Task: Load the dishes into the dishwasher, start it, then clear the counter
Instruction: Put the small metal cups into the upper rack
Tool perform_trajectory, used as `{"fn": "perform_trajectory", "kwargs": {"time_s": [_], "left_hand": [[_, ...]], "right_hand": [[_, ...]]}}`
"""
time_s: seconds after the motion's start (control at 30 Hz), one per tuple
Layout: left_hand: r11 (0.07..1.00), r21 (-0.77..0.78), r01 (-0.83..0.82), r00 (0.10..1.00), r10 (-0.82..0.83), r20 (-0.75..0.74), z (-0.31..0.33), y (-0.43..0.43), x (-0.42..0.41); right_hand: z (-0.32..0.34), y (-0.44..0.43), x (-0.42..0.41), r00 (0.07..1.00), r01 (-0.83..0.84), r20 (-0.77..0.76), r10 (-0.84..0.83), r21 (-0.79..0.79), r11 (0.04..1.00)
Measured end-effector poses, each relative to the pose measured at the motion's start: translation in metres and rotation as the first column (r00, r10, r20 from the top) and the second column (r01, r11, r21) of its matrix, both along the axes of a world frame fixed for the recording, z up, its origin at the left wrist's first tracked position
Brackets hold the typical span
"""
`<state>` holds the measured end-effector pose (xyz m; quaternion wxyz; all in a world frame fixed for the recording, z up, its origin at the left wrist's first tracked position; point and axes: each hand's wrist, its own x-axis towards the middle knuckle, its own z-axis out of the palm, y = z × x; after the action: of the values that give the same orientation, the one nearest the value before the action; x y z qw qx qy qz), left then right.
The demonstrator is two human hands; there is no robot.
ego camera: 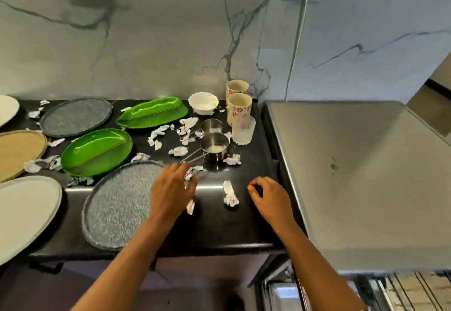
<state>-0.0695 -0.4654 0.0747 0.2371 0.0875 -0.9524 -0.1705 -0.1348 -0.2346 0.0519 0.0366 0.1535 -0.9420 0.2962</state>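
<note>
I see the left hand (170, 188) curled around crumpled paper scraps (190, 207) on the near part of the counter (219, 225), just right of the speckled plate (117, 203). The right hand (268, 196) sits apart to the right, fingers bent; I cannot tell whether it holds anything. Steel cups (214, 146) stand farther back.

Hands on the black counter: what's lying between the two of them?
One crumpled white paper scrap lies on the black counter between the left hand and the right hand, touching neither. The head view shows it.
</note>
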Motion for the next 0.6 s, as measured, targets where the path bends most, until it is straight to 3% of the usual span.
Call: {"fn": "perform_trajectory", "kwargs": {"time_s": [0.1,0.23,0.3,0.33,0.43,0.53,0.6], "left_hand": [[0.995,0.071,-0.069,0.997,0.071,-0.025,0.005,-0.030,-0.052],[0.925,0.331,-0.186,0.978,0.140,0.157,0.008,-0.070,-0.112],[0.858,0.463,-0.223,0.956,0.101,0.274,0.013,-0.087,-0.135],[0.818,0.527,-0.231,0.946,0.061,0.319,0.014,-0.094,-0.144],[0.751,0.617,-0.237,0.908,-0.055,0.416,0.018,-0.103,-0.154],[0.681,0.673,-0.287,0.879,-0.092,0.468,0.017,-0.109,-0.154],[0.570,0.752,-0.331,0.865,-0.136,0.483,0.016,-0.114,-0.155]], "right_hand": [[0.011,-0.022,-0.046,0.996,-0.083,0.006,0.084,-0.052,0.995],[0.022,-0.056,-0.085,0.990,-0.124,0.053,0.128,-0.065,0.990],[0.027,-0.069,-0.096,0.984,-0.073,0.154,0.088,-0.099,0.992],[0.030,-0.073,-0.099,0.957,-0.042,0.278,0.083,-0.150,0.988],[0.036,-0.082,-0.089,0.678,0.090,0.701,0.222,-0.379,0.921],[0.035,-0.095,-0.070,0.441,0.286,0.830,0.342,-0.491,0.823],[0.032,-0.108,-0.063,0.354,0.446,0.838,0.415,-0.542,0.713]]}}
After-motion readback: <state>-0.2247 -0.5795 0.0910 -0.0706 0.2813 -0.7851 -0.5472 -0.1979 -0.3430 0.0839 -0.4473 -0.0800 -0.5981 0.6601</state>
